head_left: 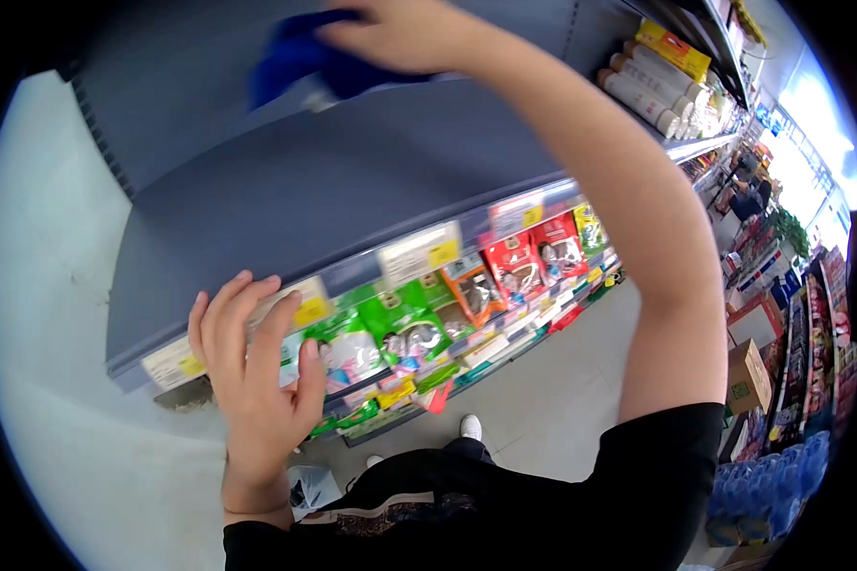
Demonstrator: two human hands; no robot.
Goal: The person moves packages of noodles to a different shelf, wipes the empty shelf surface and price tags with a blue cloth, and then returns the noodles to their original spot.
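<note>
Matt metal shelving, soft cloth, glossy packets

The blue cloth [300,52] under the right hand [400,33] looks soft and matt, a woven rag against the smooth grey shelf [295,200], whose painted metal has a dull, even finish. The left hand [252,381] rests at the shelf's front edge, by a price strip [419,252] of clear shiny plastic over paper labels. Below, the snack packets [400,328] are glossy film, catching light. The person's black sleeve [657,476] is matt fabric. A cardboard box [747,376] looks plain, rough brown. The floor [562,390] is smooth, pale, faintly sheened.
</note>
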